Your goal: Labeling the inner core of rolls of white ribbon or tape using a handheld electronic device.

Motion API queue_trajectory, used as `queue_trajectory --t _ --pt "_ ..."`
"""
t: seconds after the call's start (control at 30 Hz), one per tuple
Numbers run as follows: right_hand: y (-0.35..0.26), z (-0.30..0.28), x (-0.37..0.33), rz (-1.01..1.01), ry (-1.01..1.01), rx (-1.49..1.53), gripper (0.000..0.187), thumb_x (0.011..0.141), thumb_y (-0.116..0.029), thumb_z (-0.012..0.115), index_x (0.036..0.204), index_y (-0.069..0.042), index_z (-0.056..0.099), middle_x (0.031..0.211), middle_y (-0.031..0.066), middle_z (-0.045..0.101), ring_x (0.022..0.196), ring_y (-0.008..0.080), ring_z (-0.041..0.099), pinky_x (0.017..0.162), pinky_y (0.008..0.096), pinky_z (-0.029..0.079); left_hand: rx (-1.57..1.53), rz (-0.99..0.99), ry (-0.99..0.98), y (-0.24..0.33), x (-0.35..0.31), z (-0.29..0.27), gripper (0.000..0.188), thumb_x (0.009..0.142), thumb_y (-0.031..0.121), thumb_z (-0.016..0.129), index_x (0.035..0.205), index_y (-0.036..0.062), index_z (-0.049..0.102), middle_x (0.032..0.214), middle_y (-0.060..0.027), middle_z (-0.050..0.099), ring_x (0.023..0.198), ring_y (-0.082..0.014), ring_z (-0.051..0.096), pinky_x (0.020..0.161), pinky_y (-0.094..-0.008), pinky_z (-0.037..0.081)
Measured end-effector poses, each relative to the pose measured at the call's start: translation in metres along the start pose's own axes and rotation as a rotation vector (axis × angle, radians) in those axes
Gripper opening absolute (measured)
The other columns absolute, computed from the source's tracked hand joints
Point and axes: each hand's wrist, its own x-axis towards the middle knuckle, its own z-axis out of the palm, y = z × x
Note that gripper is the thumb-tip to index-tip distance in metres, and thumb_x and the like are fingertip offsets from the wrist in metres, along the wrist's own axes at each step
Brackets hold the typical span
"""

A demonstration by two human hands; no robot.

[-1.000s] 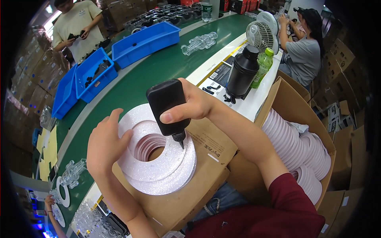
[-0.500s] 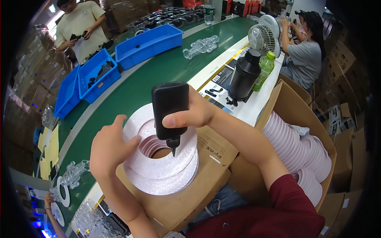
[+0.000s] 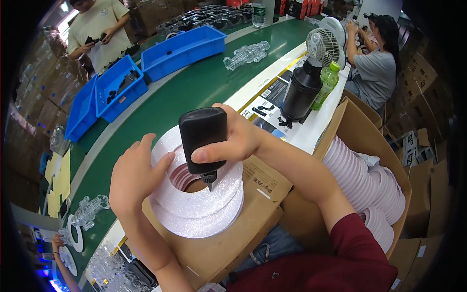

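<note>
A stack of white, glittery flat rings (image 3: 221, 197) lies on a closed brown cardboard box (image 3: 265, 180) in front of me. The upper part of the stack sits slightly off from the lower part. My right hand (image 3: 238, 138) grips a black squeeze bottle (image 3: 202, 138) upside down, its pointed nozzle over the top ring, just right of the centre hole. Whether the tip touches the ring I cannot tell. At the stack's left side my left hand (image 3: 136, 175) has its fingers spread, its thumb at the top ring.
An open carton (image 3: 362, 119) with more stacked rings (image 3: 350, 165) stands at right. Beyond are a large black bottle (image 3: 301, 90), a green bottle (image 3: 328, 82) and a fan (image 3: 323, 46). Blue bins (image 3: 182, 53) and clear plastic packaging (image 3: 246, 55) line the green belt (image 3: 194, 92). Other people work nearby.
My right hand and the black squeeze bottle have shifted a little left, with the bottle's upper end lower and tipped more. My left hand has stayed nearly in place.
</note>
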Motion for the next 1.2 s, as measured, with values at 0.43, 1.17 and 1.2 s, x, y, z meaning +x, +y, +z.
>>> queue_trajectory --t 0.43,1.17,1.2 --pt "0.003 -0.004 -0.002 -0.019 0.013 -0.012 0.027 0.077 -0.018 0.083 0.092 -0.002 0.068 0.078 0.0046 0.068 0.073 0.0118 0.062 0.067 0.0271 0.050 -0.037 0.131 0.115 0.003 0.001 0.006 0.060 0.087 0.033 0.073 0.136 0.0034 0.056 0.122 -0.0209 0.063 0.102 -0.0395 0.068 0.085 -0.0455 0.054" --pt "-0.007 -0.002 -0.002 -0.021 -0.010 -0.034 0.025 0.076 -0.017 0.083 0.089 -0.003 0.068 0.076 0.0033 0.066 0.071 0.0108 0.061 0.066 0.0267 0.049 -0.101 0.336 0.133 0.004 0.003 0.000 0.062 0.084 0.021 0.073 0.141 0.0061 0.052 0.136 -0.0198 0.056 0.112 -0.0385 0.063 0.094 -0.0449 0.052" --pt "-0.008 -0.002 -0.002 -0.010 -0.010 -0.027 0.026 0.075 -0.017 0.083 0.090 -0.003 0.068 0.077 0.0035 0.067 0.072 0.0108 0.061 0.066 0.0267 0.049 -0.100 0.336 0.134 0.004 0.003 0.000 0.062 0.084 0.021 0.073 0.141 0.0061 0.052 0.136 -0.0198 0.056 0.112 -0.0385 0.063 0.094 -0.0449 0.052"
